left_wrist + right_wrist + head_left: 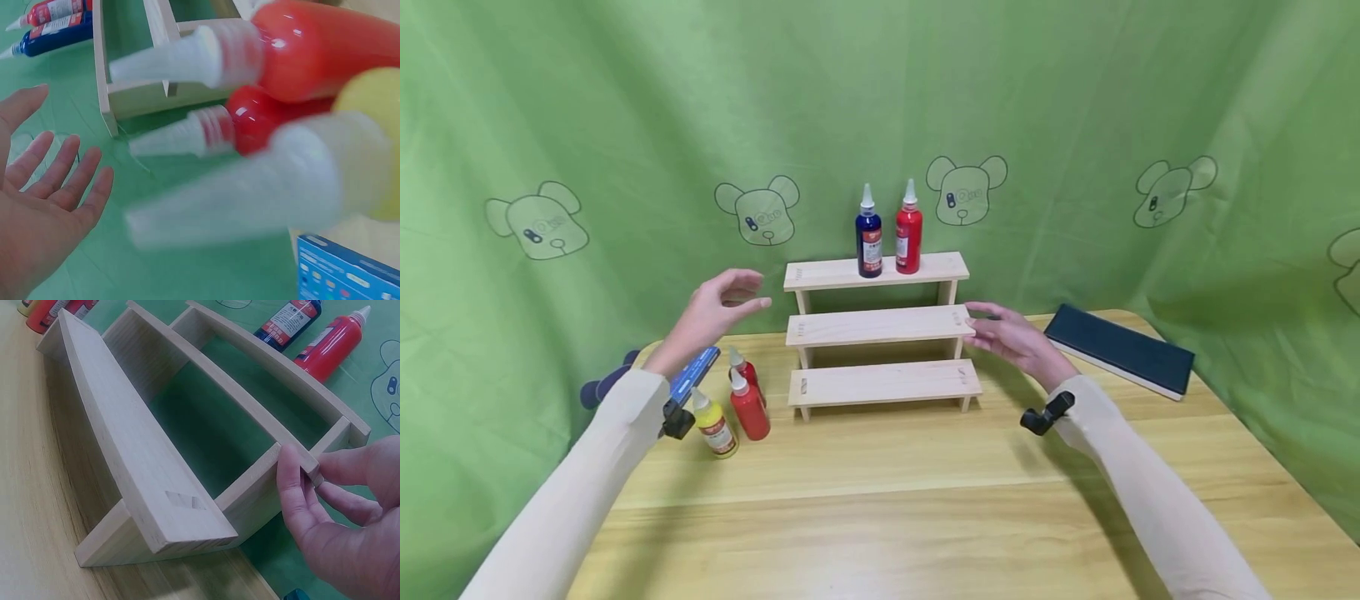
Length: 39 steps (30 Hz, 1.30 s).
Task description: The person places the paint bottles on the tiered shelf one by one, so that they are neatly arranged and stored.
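Note:
A three-tier wooden step rack [880,325] stands on the table. My right hand [1011,340] pinches the right end of its middle shelf, thumb and fingers at the board's corner [306,464]. On the top shelf stand a dark blue paint bottle [869,243] and a red paint bottle [908,237], both with white pointed caps. To the left of the rack my left hand [724,307] hovers with loosely bent fingers, holding nothing. Below it, a yellow paint bottle [716,429], a red bottle [749,410] and another red bottle [741,367] behind stand close together on the table.
A blue box [695,372] lies behind the left forearm, with a dark purple object [604,385] beside it. At the right lies a dark green-covered flat block [1120,350]. A green curtain [850,100] with bear-head prints hangs behind the table [925,508].

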{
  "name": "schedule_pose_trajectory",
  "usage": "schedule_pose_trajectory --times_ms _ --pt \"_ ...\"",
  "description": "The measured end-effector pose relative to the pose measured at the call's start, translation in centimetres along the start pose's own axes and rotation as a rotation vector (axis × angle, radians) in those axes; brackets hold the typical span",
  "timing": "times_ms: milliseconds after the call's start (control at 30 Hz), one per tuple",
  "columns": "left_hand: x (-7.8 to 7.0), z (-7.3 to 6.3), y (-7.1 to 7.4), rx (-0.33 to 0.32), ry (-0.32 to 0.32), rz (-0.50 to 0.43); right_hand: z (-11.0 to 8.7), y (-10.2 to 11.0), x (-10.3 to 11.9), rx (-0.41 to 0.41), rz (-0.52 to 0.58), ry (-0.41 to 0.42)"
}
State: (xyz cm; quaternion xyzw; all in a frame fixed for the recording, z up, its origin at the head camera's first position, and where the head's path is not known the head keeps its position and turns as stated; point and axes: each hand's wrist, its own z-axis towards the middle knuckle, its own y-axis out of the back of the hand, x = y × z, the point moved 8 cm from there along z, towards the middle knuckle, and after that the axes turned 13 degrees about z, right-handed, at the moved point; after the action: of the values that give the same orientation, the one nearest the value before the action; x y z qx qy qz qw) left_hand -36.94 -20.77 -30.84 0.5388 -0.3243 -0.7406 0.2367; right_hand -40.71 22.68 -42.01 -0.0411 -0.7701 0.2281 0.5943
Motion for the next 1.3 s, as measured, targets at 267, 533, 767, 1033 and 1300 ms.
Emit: schedule_pose_trajectory --times_ms 267,533,767,1033,1300 --pt "2.4 -2.1 0.9 -0.018 0.032 -0.045 -0.2 -0.1 0.3 0.003 0.017 0.008" --pt "4.4 -4.5 0.8 -0.016 0.034 -0.062 0.0 0.0 0.2 -0.006 0.037 0.004" --pt "6.1 -6.8 0.3 0.007 0.025 -0.126 0.1 0.1 0.0 -0.018 0.023 0.001" --pt "7.3 -8.4 -0.8 0.067 -0.056 -0.253 0.2 0.4 0.0 -0.009 0.049 0.007" --pt "9.2 -10.3 -3.0 0.286 -0.065 -0.248 0.1 0.2 0.0 -0.007 0.040 0.000"
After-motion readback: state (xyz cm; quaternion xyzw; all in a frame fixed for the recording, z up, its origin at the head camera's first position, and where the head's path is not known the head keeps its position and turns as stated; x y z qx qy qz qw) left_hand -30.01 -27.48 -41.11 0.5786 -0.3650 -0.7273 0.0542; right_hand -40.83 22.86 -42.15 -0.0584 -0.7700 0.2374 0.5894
